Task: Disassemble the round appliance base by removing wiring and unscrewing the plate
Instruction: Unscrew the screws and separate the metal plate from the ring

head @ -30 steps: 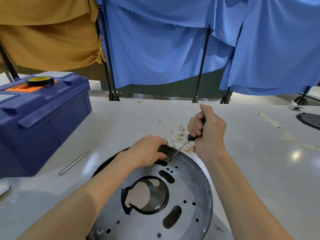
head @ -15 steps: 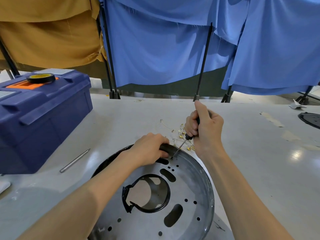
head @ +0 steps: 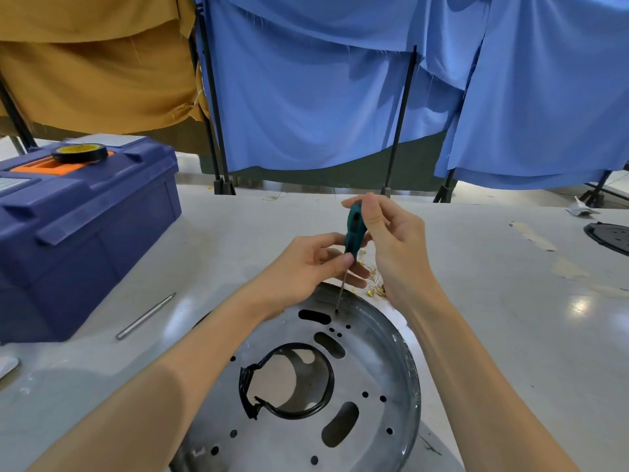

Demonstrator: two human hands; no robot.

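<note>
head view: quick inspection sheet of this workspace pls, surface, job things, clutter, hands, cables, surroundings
surface: pale table, scuffed patches at right
job's things: round base plate on the table, black ring round its centre hole; screwdriver near upright, tip in a small hole by the far rim
clutter: blue toolbox with tape roll on top; metal rod beside it; black disc at right edge
hands: left hand pinches the screwdriver low on its handle; right hand holds the handle top
cables: loose wires with gold terminals behind the plate
surroundings: blue curtains, ochre cloth on black stands
</note>
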